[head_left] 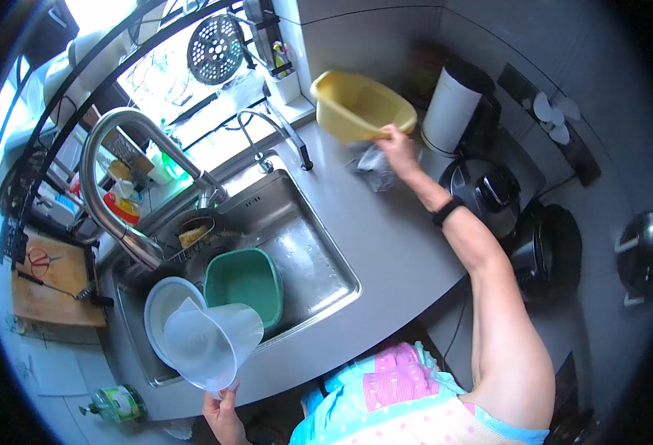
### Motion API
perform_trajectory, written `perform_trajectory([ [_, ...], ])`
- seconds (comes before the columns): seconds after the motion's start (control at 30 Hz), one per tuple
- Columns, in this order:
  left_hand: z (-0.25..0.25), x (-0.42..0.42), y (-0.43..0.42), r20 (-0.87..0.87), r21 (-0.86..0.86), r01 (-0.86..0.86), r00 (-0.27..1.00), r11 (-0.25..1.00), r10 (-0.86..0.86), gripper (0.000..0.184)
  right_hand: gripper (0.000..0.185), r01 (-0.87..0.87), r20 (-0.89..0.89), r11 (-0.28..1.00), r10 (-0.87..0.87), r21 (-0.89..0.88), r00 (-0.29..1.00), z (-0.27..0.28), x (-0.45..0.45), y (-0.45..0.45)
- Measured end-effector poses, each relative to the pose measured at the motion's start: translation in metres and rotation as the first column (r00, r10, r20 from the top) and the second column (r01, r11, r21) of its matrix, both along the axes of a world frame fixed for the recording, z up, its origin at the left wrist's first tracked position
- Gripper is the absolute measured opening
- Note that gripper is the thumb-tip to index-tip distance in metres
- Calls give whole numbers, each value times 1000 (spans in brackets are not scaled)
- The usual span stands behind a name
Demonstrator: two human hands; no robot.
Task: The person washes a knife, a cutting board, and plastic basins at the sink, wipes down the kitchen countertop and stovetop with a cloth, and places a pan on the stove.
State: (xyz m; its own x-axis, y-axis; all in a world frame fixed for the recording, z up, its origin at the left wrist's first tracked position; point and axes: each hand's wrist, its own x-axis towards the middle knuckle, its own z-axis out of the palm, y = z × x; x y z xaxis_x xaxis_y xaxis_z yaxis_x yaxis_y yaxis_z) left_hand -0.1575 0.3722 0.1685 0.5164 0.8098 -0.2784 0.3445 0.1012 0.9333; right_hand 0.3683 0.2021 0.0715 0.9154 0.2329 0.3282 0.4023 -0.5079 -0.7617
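My left hand [224, 417] grips a translucent plastic measuring jug [211, 345] at its lower end, holding it tilted above the sink's front edge. Stretched out to the far right, my right hand [400, 153] is closed on the near rim of a yellow plastic basin [356, 104]. The basin is tipped over the back of the counter, above a crumpled clear plastic bag [373, 167]. Below the jug, a green basin [245, 285] and a white round bowl [162, 304] stand in the steel sink [319, 259]; the jug partly hides both.
A large faucet [119, 215] arches over the sink, with a smaller tap [297, 144] behind it. A white cylindrical container [452, 107] and a lidded cooker [482, 189] stand right. Left are a cutting board [56, 285] with scissors and a green bottle [119, 403].
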Motion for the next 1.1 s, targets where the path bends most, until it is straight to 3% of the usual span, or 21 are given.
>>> perform_trajectory([
  [0.03,-9,0,-3,36,2,-17,999,1000,17,24,18,-68,33,987,64,147,997,8,3,-13],
  [0.1,-25,-4,-9,95,6,-47,994,999,46,35,16,-244,66,913,235,329,970,25,4,-42],
  [0.13,-26,-5,-11,137,26,8,990,1000,-11,33,15,-170,104,958,149,231,983,49,-11,-54],
  [0.23,-25,5,-14,131,29,12,991,1000,-16,30,13,-202,177,934,154,295,972,83,-40,-89],
  [0.3,-30,9,-13,103,4,1,995,1000,-1,27,15,-174,183,953,130,250,975,94,-59,-110],
  [0.37,-33,9,-12,94,-10,0,996,1000,1,24,16,-144,47,976,138,164,989,95,-84,-128],
  [0.47,-35,12,-11,85,-12,8,996,1000,-7,21,20,-226,-27,974,225,-30,974,79,-119,-150],
  [0.53,-29,14,-7,17,1,22,1000,1000,-22,19,22,-317,-68,940,310,-126,948,65,-146,-158],
  [0.67,-40,9,1,139,-27,43,990,999,-39,18,19,-466,-198,864,431,-192,881,51,-179,-162],
  [0.77,-44,7,9,163,-24,86,983,996,-81,18,15,-567,-170,750,544,-342,822,40,-181,-168],
  [0.87,-39,12,8,145,-26,89,986,996,-85,18,25,-645,-291,675,576,-359,764,37,-176,-180],
  [0.93,-34,14,9,103,-33,90,991,995,-86,17,41,-622,-397,702,491,-346,775,50,-180,-179],
  [0.97,-32,14,8,104,-21,96,990,995,-93,16,49,-610,-447,716,447,-340,775,61,-183,-178],
  [1.0,-29,15,7,103,-9,103,989,995,-101,15,73,-587,-574,670,283,-455,768,76,-183,-175],
  [1.03,-28,14,8,101,5,112,989,994,-112,14,80,-599,-603,716,313,-357,734,85,-184,-184],
  [1.1,-30,15,7,95,46,97,990,994,-101,12,78,-629,-731,708,238,-320,640,108,-179,-194],
])
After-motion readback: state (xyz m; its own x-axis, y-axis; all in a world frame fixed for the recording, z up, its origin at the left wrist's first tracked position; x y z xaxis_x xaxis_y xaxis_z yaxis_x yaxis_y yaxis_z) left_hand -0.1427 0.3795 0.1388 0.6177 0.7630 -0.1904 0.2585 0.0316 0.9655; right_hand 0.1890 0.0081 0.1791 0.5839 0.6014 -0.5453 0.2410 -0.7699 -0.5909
